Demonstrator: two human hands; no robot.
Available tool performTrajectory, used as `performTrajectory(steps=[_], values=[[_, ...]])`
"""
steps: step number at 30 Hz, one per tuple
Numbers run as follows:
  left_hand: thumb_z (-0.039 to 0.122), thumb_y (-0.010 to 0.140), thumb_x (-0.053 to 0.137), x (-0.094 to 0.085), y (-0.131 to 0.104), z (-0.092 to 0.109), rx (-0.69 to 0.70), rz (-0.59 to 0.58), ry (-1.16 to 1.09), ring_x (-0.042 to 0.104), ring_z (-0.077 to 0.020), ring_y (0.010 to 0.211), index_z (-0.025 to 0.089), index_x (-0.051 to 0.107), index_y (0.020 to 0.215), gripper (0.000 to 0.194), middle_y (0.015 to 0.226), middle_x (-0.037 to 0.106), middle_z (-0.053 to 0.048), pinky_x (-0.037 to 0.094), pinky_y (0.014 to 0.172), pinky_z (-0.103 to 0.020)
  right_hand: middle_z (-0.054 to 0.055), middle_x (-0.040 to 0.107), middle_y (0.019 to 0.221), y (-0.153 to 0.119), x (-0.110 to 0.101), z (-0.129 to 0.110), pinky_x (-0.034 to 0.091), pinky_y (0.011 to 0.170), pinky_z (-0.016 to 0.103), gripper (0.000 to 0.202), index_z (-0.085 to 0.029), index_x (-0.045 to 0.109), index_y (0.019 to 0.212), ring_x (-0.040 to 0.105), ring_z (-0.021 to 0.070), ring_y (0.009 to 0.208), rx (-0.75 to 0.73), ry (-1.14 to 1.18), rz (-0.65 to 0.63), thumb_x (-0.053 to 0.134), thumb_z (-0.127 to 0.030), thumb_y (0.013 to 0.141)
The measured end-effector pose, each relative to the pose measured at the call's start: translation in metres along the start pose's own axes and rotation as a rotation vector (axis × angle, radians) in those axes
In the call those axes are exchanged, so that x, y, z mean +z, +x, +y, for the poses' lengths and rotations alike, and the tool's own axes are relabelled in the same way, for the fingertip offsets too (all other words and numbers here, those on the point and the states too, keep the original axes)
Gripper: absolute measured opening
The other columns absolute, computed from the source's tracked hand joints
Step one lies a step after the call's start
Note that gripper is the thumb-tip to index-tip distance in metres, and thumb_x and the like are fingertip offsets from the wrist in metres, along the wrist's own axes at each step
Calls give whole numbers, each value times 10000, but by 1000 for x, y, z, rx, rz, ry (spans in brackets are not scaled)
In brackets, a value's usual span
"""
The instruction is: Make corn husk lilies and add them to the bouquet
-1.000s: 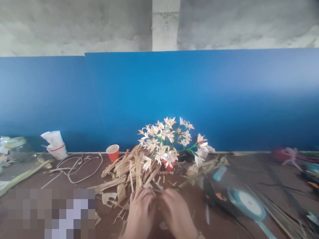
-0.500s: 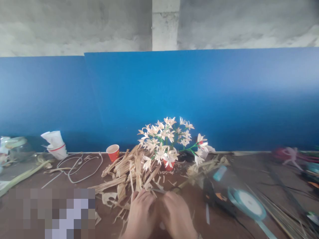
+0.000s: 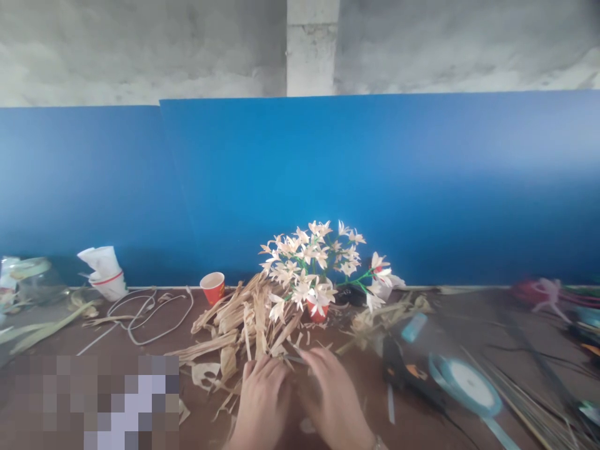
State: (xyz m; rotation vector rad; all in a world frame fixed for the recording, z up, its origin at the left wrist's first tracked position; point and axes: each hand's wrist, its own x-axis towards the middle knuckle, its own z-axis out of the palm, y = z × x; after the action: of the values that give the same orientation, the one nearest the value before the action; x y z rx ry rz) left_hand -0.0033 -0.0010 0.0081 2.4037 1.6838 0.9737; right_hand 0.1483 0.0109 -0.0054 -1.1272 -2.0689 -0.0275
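My left hand (image 3: 263, 395) is at the bottom centre with its fingers curled, beside pale husk scraps. My right hand (image 3: 330, 390) is close to its right, fingers bent inward. A thin greyish strip (image 3: 294, 358) shows between the fingertips of both hands; what exactly each hand grips is hidden. Beyond them lies a heap of dry tan husks (image 3: 257, 312). Behind the hands, a bunch of cream flowers on green stems (image 3: 307, 253) stands in a red cup (image 3: 317, 312).
An empty red paper cup (image 3: 212, 288), a white cable (image 3: 140, 319) and a white cup with rolled paper (image 3: 111, 282) are to the left. On the right lie a teal ribbon roll (image 3: 469, 384), a dark tool with a cord (image 3: 407, 372) and thin sticks (image 3: 529, 400).
My right hand has shifted slightly up, its fingers extending further toward the strip. My left hand has barely moved. At far left, the long pale husk strip has changed position.
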Motion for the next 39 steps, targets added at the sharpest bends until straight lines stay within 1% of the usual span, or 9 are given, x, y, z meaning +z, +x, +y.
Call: performTrajectory(steps=[3, 5, 13, 20, 24, 27, 30, 33, 39], values=[[100, 766, 512, 1, 1, 1, 43, 11, -21, 550, -179, 687, 200, 543, 644, 161, 671, 632, 9, 308, 655, -313, 12, 553, 743, -2, 5, 1, 380, 638, 277, 117, -203, 510, 725, 518, 163, 705, 30, 3, -45, 477, -90, 729], [108, 762, 523, 3, 0, 2, 59, 51, -28, 545, -168, 660, 195, 520, 606, 179, 634, 618, 16, 300, 639, -305, -7, 506, 650, -4, 9, 1, 341, 604, 272, 160, -202, 447, 605, 488, 151, 641, 47, -19, -26, 478, -93, 718], [107, 745, 532, 7, -2, 3, 100, 132, -8, 545, -161, 648, 199, 527, 601, 171, 628, 623, 15, 280, 633, -302, 4, 522, 646, -7, 12, -4, 319, 605, 262, 132, -193, 472, 629, 490, 152, 639, 145, -24, -26, 467, -87, 707], [85, 722, 513, 7, -2, 3, -6, 129, 38, 544, -166, 625, 195, 516, 566, 191, 589, 618, 14, 269, 622, -306, -4, 495, 584, -5, 11, -2, 298, 549, 255, 160, -202, 448, 588, 475, 146, 566, 170, -156, 39, 484, -91, 696], [89, 741, 503, 6, -1, -2, -108, 32, 69, 565, -180, 657, 197, 549, 591, 190, 608, 630, 10, 284, 641, -311, 0, 525, 625, 2, -5, 7, 342, 573, 241, 180, -198, 482, 595, 509, 143, 607, 239, -88, -113, 464, -75, 725], [89, 745, 505, 10, -2, -4, -98, -61, 69, 576, -184, 684, 193, 560, 583, 200, 638, 651, 6, 291, 662, -318, 0, 561, 704, 5, -18, 11, 369, 586, 217, 170, -204, 539, 611, 538, 131, 654, 161, 38, -342, 491, -70, 703], [91, 730, 522, 12, -2, -4, -92, -109, 66, 570, -190, 705, 191, 554, 579, 183, 644, 649, -1, 294, 666, -320, 17, 599, 760, 1, -21, 11, 382, 634, 236, 120, -208, 600, 646, 557, 155, 712, 109, 54, -479, 550, -101, 666], [103, 735, 515, 11, -1, -4, -137, -153, 41, 562, -192, 723, 191, 563, 610, 161, 665, 644, -6, 304, 678, -322, 35, 610, 824, -4, -16, 11, 374, 722, 267, 32, -201, 632, 680, 549, 184, 800, 98, 30, -554, 600, -210, 679], [58, 724, 466, 13, -2, -9, -175, -190, -46, 551, -203, 791, 206, 593, 688, 198, 744, 643, -15, 335, 716, -332, 50, 592, 813, -2, -9, 9, 351, 763, 302, 167, -183, 639, 722, 521, 197, 812, 42, -71, -614, 530, -304, 759]])
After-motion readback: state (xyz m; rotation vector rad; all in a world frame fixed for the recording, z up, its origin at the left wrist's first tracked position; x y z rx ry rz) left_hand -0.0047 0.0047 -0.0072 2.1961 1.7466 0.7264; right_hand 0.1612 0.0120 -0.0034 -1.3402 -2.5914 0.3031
